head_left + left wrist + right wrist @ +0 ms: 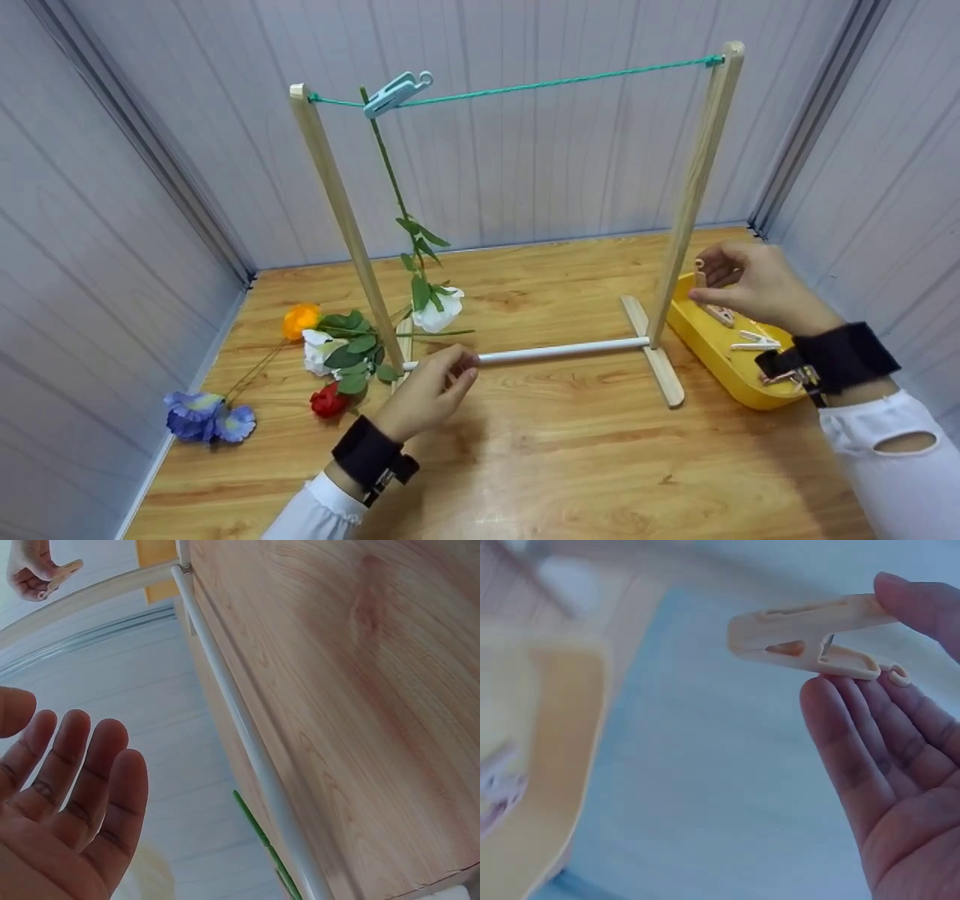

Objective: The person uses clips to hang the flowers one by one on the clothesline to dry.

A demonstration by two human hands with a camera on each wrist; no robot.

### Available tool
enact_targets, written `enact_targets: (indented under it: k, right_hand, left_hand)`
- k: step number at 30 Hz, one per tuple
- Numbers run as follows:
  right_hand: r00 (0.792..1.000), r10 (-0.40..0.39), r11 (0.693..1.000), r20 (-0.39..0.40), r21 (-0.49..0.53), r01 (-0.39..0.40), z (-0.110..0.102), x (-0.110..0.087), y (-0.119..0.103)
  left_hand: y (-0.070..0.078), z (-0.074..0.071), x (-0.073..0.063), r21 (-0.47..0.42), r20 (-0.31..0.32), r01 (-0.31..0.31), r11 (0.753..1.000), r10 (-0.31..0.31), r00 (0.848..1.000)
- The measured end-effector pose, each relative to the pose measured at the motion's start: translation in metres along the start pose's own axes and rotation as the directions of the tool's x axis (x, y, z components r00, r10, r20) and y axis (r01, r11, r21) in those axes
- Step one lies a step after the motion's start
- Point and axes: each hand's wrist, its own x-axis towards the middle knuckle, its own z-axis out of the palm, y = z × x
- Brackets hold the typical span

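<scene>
Above the yellow tray [705,360], my right hand [765,289] pinches a pale peach clothespin [802,634] by its handle ends, thumb on one side and fingertips on the other. The small hook at its end shows in the right wrist view. My left hand [431,394] hovers near the white crossbar [562,350] with relaxed fingers and nothing between them. Upside down from the green line [555,85] hangs a white flower [439,309], its stem clipped by a light blue clothespin [394,95].
A wooden post [341,210] stands left, another post [697,187] right. On the table lie an orange flower [301,322], a white flower [321,352], a red rose [328,401] and blue flowers [202,418]. Several clothespins [754,341] lie in the tray.
</scene>
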Motion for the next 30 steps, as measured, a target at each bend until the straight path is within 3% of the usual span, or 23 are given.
enact_targets:
  k: [3, 6, 8, 11, 15, 20, 23, 27, 30]
  right_hand:
    - [0.992, -0.101, 0.992, -0.077, 0.064, 0.106, 0.008, -0.006, -0.017]
    - [0.973, -0.181, 0.962, -0.144, 0.18, 0.206, 0.02, -0.008, -0.03]
    - [0.96, -0.219, 0.923, -0.175, 0.282, 0.262, 0.03, -0.009, -0.035]
    - [0.95, -0.258, 0.835, -0.177, 0.453, 0.312, 0.048, -0.01, -0.041]
    - [0.952, -0.27, 0.758, -0.145, 0.577, 0.303, 0.072, -0.013, -0.049]
    - [0.973, -0.227, 0.717, -0.051, 0.667, 0.202, 0.102, -0.018, -0.06]
    - [0.973, -0.23, 0.704, 0.012, 0.693, 0.158, 0.118, -0.021, -0.065]
    - [0.962, -0.272, 0.677, 0.032, 0.717, 0.168, 0.134, -0.024, -0.071]
    - [0.952, -0.306, 0.635, 0.017, 0.748, 0.19, 0.141, -0.025, -0.073]
  left_hand:
    - [0.006, 0.0, 0.004, -0.002, -0.019, -0.013, 1.0, 0.013, 1.0]
    - [0.012, 0.002, 0.008, -0.004, -0.029, -0.029, 1.0, 0.029, 0.999]
    - [0.016, 0.004, 0.011, -0.013, -0.029, -0.042, 0.999, 0.042, 0.999]
    - [0.023, 0.009, 0.014, -0.017, -0.02, -0.073, 0.997, 0.073, 0.997]
    - [0.032, 0.017, 0.019, 0.007, 0.005, -0.126, 0.992, 0.126, 0.992]
    - [0.041, 0.028, 0.026, 0.063, 0.048, -0.166, 0.984, 0.163, 0.985]
    - [0.044, 0.036, 0.029, 0.071, 0.077, -0.18, 0.981, 0.175, 0.982]
    - [0.045, 0.045, 0.034, 0.048, 0.11, -0.194, 0.98, 0.188, 0.976]
    - [0.046, 0.05, 0.036, 0.049, 0.109, -0.211, 0.976, 0.205, 0.973]
